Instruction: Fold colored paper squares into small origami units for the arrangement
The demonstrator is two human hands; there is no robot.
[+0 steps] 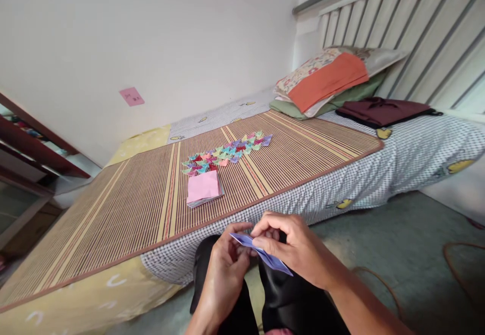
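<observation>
Above my lap I hold a folded sheet of blue-purple paper (273,261), its long pointed ends sticking out to either side. My right hand (291,246) pinches it near the middle between thumb and fingers. On the other side, my left hand (227,269) is closed on it, its fingertips partly hidden behind the paper. In front of me on the bed mat lies a stack of square paper (203,187), a pink sheet on top. Just behind the stack stand rows of small folded paper shapes (235,149) in many colours.
The striped bamboo mat (147,198) covers much of the bed. Pillows (329,80) are piled at the far right, beside a folded maroon cloth item (382,111). A pink note (132,96) is on the wall. A brown cord (382,284) lies on the floor.
</observation>
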